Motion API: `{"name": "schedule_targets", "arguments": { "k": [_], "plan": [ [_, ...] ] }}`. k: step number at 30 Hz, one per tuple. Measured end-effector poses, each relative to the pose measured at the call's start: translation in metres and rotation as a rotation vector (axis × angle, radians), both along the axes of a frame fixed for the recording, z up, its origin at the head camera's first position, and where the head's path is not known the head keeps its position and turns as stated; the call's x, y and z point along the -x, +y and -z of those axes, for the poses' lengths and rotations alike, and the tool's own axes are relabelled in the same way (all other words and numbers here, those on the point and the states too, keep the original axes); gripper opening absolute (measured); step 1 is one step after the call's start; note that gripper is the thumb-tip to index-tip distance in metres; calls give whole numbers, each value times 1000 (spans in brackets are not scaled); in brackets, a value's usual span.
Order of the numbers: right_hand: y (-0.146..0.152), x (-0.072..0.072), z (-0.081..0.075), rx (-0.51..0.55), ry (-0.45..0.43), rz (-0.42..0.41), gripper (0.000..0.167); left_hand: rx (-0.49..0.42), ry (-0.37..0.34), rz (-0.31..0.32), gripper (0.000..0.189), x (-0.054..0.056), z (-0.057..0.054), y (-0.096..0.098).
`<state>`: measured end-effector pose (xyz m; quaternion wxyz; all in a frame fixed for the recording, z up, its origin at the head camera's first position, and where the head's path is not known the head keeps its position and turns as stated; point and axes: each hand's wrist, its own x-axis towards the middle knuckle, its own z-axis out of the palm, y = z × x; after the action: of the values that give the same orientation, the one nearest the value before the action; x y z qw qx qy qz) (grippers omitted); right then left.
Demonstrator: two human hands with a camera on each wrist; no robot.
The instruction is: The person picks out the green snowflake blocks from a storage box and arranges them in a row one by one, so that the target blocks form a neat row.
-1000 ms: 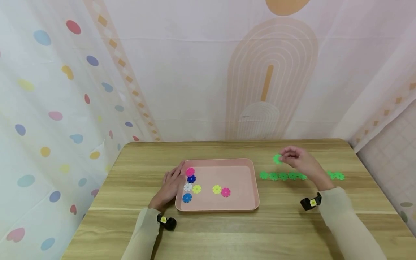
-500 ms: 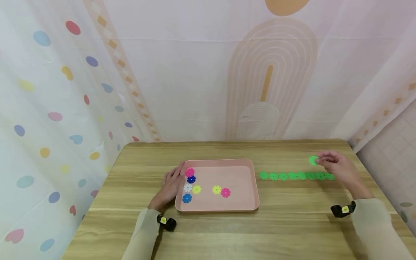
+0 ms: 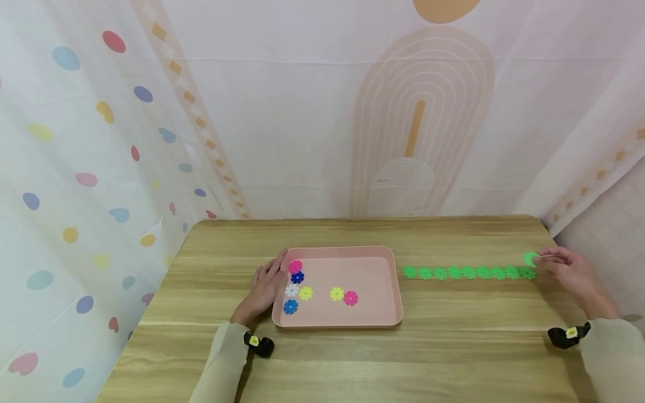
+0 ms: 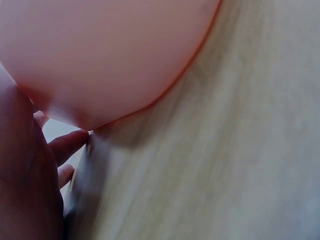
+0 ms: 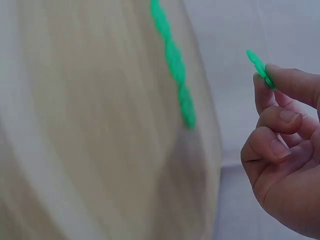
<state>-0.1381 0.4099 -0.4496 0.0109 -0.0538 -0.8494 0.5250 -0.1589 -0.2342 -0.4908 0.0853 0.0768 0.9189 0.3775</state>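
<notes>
At the right end of the table my right hand (image 3: 574,274) pinches a green snowflake disc (image 3: 531,259) between thumb and index finger. The right wrist view shows that green disc (image 5: 260,69) edge-on, the other fingers curled beneath it. Close by, a straight row of several green discs (image 3: 469,272) lies on the table, its right end just below the held disc. My left hand (image 3: 262,291) rests along the left side of the pink tray (image 3: 337,322), fingers extended. In the left wrist view its fingertips touch the outside of the tray (image 4: 125,60) near a corner.
Inside the tray are a white disc (image 3: 291,290), a light blue disc (image 3: 290,307), a dark blue disc (image 3: 298,277), two yellow discs (image 3: 336,294) and two pink discs (image 3: 350,298). A patterned curtain (image 3: 302,140) hangs behind the wooden table (image 3: 342,364).
My right hand has travelled rightward above the green row with the disc pinched, then lowered slightly at its right end. The left hand and tray have stayed put.
</notes>
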Motion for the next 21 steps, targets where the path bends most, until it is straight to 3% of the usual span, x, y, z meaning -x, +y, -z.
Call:
{"name": "schedule_targets", "arguments": {
  "k": [2,7,13,21],
  "plan": [
    [7,-2,4,-78,-16,24,8,-8,-3,-3,57,0,0,0],
    [20,-5,12,-235,-66,59,38,-13,-12,0,57,-1,-1,0],
    [28,-5,23,-202,-97,47,31,-6,-6,4,57,-1,-2,0],
    [28,-4,28,-232,-100,84,40,6,2,15,58,0,-2,0]
  ]
}}
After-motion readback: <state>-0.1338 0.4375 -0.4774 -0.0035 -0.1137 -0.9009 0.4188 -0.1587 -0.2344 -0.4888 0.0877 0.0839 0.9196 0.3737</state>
